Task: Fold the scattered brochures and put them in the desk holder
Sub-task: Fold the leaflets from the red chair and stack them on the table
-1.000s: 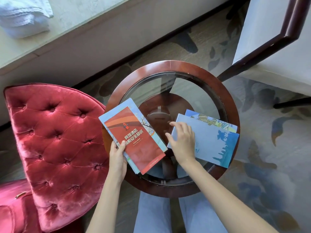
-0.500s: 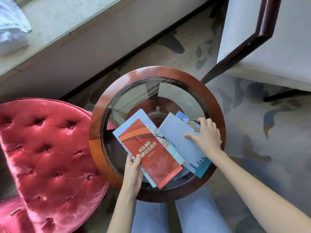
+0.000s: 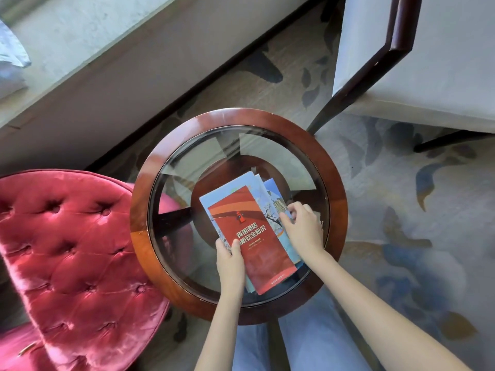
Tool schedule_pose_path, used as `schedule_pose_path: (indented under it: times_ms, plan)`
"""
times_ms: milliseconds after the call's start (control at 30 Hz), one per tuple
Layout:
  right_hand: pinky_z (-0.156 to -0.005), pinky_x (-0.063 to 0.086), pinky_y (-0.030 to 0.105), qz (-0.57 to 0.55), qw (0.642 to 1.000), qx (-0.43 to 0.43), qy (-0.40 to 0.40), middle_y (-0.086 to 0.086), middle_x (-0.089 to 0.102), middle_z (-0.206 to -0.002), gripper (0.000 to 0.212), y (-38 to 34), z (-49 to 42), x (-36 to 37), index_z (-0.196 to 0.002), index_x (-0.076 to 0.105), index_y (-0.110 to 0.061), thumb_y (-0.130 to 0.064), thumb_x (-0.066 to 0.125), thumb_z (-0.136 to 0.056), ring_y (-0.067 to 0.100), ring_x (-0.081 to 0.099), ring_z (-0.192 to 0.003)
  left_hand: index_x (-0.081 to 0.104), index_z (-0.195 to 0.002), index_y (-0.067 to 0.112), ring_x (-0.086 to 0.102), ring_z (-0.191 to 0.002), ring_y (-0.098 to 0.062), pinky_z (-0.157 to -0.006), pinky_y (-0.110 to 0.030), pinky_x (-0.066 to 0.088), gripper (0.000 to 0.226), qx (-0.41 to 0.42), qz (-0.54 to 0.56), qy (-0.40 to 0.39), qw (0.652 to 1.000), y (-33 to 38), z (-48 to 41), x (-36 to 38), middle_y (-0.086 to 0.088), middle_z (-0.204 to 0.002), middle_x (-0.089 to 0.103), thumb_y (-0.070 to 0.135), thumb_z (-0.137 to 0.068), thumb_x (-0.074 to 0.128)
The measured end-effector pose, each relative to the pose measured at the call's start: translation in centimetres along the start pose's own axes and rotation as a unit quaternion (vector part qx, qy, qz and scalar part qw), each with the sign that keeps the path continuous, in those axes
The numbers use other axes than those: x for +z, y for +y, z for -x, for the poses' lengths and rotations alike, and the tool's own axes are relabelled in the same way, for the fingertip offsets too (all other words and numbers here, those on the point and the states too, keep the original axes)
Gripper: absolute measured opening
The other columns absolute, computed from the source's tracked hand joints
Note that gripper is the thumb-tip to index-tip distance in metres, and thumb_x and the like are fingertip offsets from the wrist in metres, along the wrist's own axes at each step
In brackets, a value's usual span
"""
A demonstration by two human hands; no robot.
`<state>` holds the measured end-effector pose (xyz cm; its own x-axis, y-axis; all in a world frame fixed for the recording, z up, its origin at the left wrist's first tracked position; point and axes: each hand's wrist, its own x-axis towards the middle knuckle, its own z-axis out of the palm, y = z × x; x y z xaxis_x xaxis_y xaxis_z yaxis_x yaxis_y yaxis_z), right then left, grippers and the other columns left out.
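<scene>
Red over blue: the red folded brochure (image 3: pixel 251 236) hides most of the blue-and-white brochures (image 3: pixel 230 190), and only their edges fan out above the round glass-topped wooden table (image 3: pixel 139 228). The left hand (image 3: pixel 230 261) pinches the stack's near edge, thumb on top. The right hand (image 3: pixel 304 228) has curled fingers, its grip on the blue sheets' right side. The cover reads "宾馆酒店", then "防安全知识", with the first character under the thumb.

centre, before me: round glass-topped table with a reddish wooden rim (image 3: pixel 338 210) | my 9 o'clock: red tufted velvet chair (image 3: pixel 69 250), just beside the table | 2 o'clock: white upholstered chair with dark wooden frame (image 3: pixel 434 62) | 11 o'clock: pale stone ledge (image 3: pixel 80 30), white cloth (image 3: pixel 10 62) on it | floor: beige carpet with blue-grey leaf shapes (image 3: pixel 401 236)
</scene>
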<state>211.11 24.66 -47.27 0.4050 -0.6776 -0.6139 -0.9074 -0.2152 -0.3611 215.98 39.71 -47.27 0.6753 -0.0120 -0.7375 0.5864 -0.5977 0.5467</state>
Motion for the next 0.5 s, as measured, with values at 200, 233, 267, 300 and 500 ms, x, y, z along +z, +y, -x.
schedule_pose_path:
  times_ms: [200, 233, 267, 300, 500]
  plan:
    - [-0.104, 0.034, 0.039, 0.099, 0.985, -0.097, 0.103, 0.008, 0.046, -0.135, 0.045, -1.0, 2.4, 1.3, -0.136, 0.040, -0.012, -0.027, 0.044, -0.094, 0.023, 0.042, -0.128, 0.050, -0.113, 0.001, 0.050, -0.101, -0.026, -0.084, -0.030, 0.036, 0.025, 0.008, -0.075, 0.094, 0.993, 1.8, 1.3, 2.1, -0.011, -0.110, 0.049, 0.019, -0.095, 0.048]
    - [-0.110, 0.030, 0.041, 0.095, 0.981, -0.131, 0.109, 0.010, 0.042, -0.142, 0.048, -1.2, 2.3, 1.5, -0.139, 0.038, -0.010, -0.026, 0.044, -0.094, 0.024, 0.037, -0.134, 0.050, -0.114, 0.001, 0.050, -0.101, -0.027, -0.084, -0.031, 0.037, 0.027, 0.009, -0.077, 0.104, 0.992, 1.9, 1.4, 2.3, -0.012, -0.111, 0.049, 0.019, -0.094, 0.048]
    - [-0.114, 0.024, 0.042, 0.088, 0.975, -0.172, 0.106, 0.012, 0.037, -0.148, 0.051, -1.5, 2.1, 1.7, -0.142, 0.035, -0.008, -0.024, 0.044, -0.095, 0.025, 0.032, -0.139, 0.050, -0.115, 0.001, 0.050, -0.102, -0.028, -0.086, -0.033, 0.039, 0.027, 0.016, -0.083, 0.115, 0.990, 1.9, 1.4, 2.4, -0.013, -0.112, 0.048, 0.018, -0.094, 0.050]
    - [-0.116, 0.020, 0.043, 0.086, 0.967, -0.216, 0.102, 0.013, 0.033, -0.151, 0.054, -1.8, 1.7, 1.9, -0.143, 0.032, -0.005, -0.023, 0.045, -0.094, 0.026, 0.028, -0.142, 0.050, -0.115, 0.001, 0.050, -0.103, -0.029, -0.088, -0.036, 0.040, 0.028, 0.030, -0.094, 0.127, 0.987, 1.8, 1.4, 2.5, -0.014, -0.112, 0.047, 0.018, -0.093, 0.051]
    - [-0.117, 0.018, 0.047, 0.146, 0.935, -0.316, 0.066, 0.019, 0.026, -0.152, 0.059, -3.8, -1.7, 4.0, -0.143, 0.028, 0.003, -0.027, 0.044, -0.095, 0.030, 0.023, -0.143, 0.041, -0.131, 0.005, 0.046, -0.112, -0.024, -0.095, -0.037, 0.041, 0.044, 0.086, -0.129, 0.133, 0.979, 1.6, 1.2, 2.8, -0.013, -0.119, 0.045, 0.022, -0.093, 0.054]
